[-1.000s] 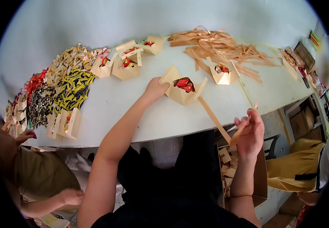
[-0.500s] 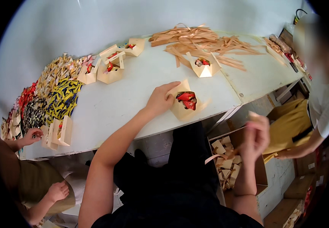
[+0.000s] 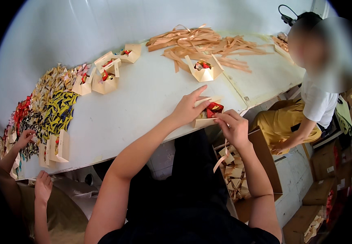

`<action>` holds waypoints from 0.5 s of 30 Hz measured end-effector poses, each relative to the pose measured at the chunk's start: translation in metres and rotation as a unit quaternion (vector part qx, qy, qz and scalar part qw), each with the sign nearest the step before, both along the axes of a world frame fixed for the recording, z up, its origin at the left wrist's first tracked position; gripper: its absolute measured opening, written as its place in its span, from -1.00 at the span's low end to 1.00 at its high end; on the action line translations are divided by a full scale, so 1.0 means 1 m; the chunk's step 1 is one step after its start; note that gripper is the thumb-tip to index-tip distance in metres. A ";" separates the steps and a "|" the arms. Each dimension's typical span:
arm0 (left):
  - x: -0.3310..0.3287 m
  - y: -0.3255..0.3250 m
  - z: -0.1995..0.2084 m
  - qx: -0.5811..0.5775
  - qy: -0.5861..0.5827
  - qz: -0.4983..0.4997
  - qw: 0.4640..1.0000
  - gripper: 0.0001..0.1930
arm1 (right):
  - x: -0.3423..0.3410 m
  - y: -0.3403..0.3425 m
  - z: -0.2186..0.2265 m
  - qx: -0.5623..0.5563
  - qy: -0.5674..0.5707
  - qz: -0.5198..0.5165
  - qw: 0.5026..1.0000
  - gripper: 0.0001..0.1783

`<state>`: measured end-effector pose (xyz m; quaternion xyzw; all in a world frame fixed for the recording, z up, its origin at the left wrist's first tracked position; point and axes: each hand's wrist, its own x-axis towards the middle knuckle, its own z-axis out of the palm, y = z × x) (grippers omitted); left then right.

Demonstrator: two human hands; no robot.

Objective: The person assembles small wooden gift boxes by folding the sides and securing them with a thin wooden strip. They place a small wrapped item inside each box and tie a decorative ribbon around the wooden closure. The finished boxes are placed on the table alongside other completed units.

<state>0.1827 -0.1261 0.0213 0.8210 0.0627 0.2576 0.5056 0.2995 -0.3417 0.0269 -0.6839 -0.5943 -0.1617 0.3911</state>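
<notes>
Your left hand (image 3: 190,108) is at the left side of a cream paper box (image 3: 203,123), its thumb bent in toward the opening and its forefinger stretched toward the far side; you cannot tell from here how firmly it grips. Your right hand (image 3: 233,128) is closed on a peach ribbon (image 3: 220,160), which hangs below it, while its thumb and forefinger meet at the box's near right edge. The box stands at the near edge of the white surface (image 3: 143,97), between your two hands, with red-wrapped sweets (image 3: 214,109) showing in its opening. Beyond it, you have another open box (image 3: 204,74) holding sweets, and a loose heap of peach ribbons (image 3: 196,40) farther off. Far left is a cluster of filled boxes (image 3: 105,85), next to a pile of wrapped sweets (image 3: 54,87). Below the surface on your right, a brown carton (image 3: 266,152) holds cream card pieces (image 3: 235,173). On your left, a co-worker's hand (image 3: 26,138) is by the sweets; on your right sits a co-worker in a white top (image 3: 319,99).
</notes>
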 end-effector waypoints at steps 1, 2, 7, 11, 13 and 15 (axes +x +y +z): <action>0.005 0.004 -0.008 0.017 -0.014 0.012 1.000 -0.64 | -0.001 0.001 0.001 0.005 0.023 -0.004 1.000 -0.72; 0.009 0.007 -0.014 0.033 -0.028 0.024 0.999 -0.66 | -0.002 0.002 0.002 0.009 0.046 -0.009 0.999 -0.69; 0.008 0.007 -0.009 -0.063 0.005 0.011 0.998 -0.71 | 0.004 0.007 0.022 -0.102 0.066 -0.001 0.993 -0.56; 0.008 0.010 -0.014 -0.070 -0.007 0.012 0.997 -0.71 | 0.005 0.014 0.037 -0.107 0.050 0.022 0.993 -0.54; 0.006 0.008 -0.013 -0.083 -0.010 0.010 0.996 -0.71 | 0.006 0.015 0.040 -0.111 0.056 0.031 0.992 -0.55; 0.006 0.005 -0.012 -0.090 -0.013 0.012 0.996 -0.71 | 0.007 0.014 0.042 -0.125 0.066 0.033 0.989 -0.57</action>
